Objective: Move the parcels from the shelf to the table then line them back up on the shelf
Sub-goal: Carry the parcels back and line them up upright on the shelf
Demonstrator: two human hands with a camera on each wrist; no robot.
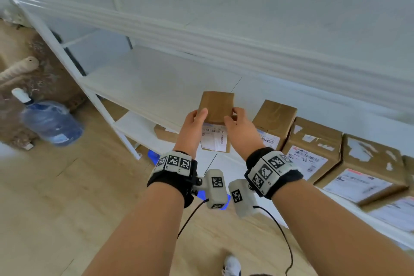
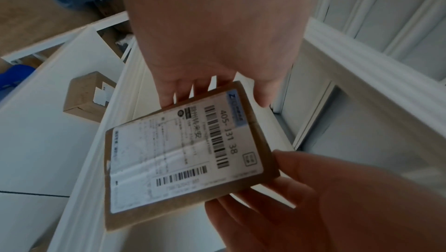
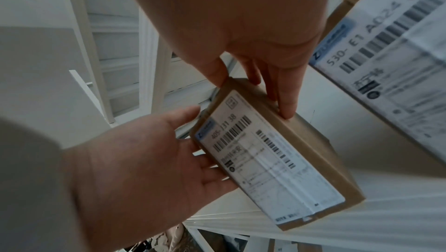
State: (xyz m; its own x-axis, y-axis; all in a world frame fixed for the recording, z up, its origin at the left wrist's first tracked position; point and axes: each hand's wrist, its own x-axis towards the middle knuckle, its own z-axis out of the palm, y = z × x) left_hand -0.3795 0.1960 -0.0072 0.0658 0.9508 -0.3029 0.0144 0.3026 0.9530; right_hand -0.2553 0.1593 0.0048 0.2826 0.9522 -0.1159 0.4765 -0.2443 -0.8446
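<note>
I hold a small flat brown parcel point(image 1: 216, 107) with a white barcode label in both hands, in the air over the front of the white shelf point(image 1: 145, 87). My left hand point(image 1: 197, 116) grips its left edge, thumb on top. My right hand point(image 1: 235, 116) pinches the right edge. In the left wrist view the parcel point(image 2: 183, 153) shows its label, with the left hand point(image 2: 212, 92) at its far end. The right wrist view shows the parcel point(image 3: 265, 153) tilted under the right hand point(image 3: 253, 92). A row of labelled parcels point(image 1: 313, 150) stands on the shelf to the right.
The nearest parcel of the row point(image 1: 274, 123) stands a short gap right of my right hand. The upper shelf rail point(image 1: 201, 38) runs overhead. Another box point(image 2: 89, 97) lies on the lower shelf. A blue water bottle point(image 1: 51, 121) stands on the wooden floor at left.
</note>
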